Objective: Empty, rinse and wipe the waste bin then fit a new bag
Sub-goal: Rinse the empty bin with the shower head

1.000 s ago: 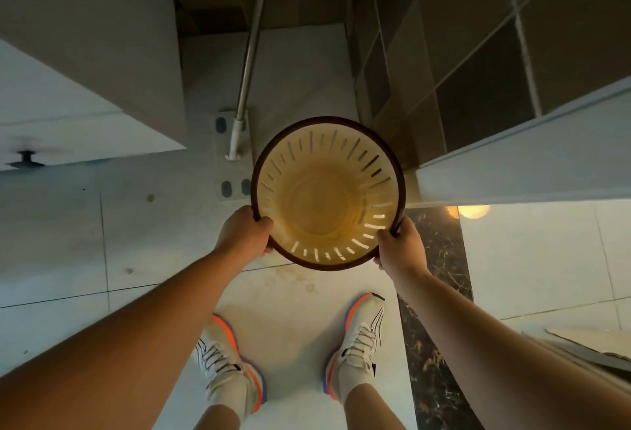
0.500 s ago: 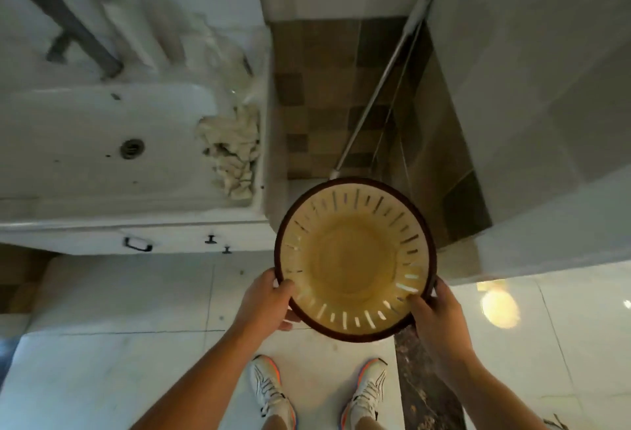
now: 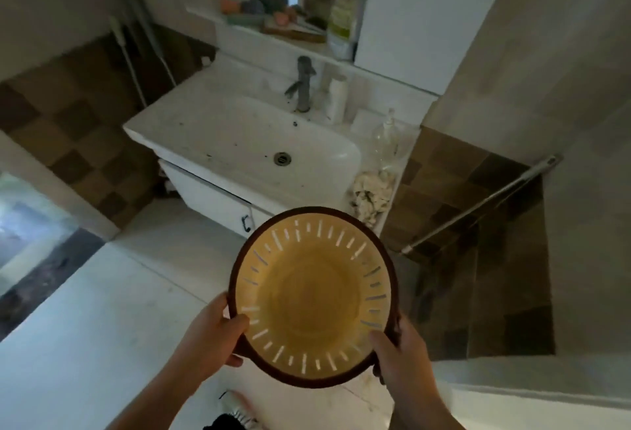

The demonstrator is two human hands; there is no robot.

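Head view: the waste bin (image 3: pixel 312 298) is held in the air in front of the washbasin (image 3: pixel 239 143), near its front edge, over the floor; left hand (image 3: pixel 208 341) grips the dark rim at lower left, thumb curled inside; right hand (image 3: pixel 404 358) grips the rim at lower right, fingers wrapped round it. The mouth faces up toward the camera; its long axis runs roughly vertical, base downward, tilted slightly forward. Risks, as judged: the slotted wall will leak rinse water onto the floor; the bin looks wide for the basin, so it may strike the tap (image 3: pixel 302 83); wet hands could slip on the rim.
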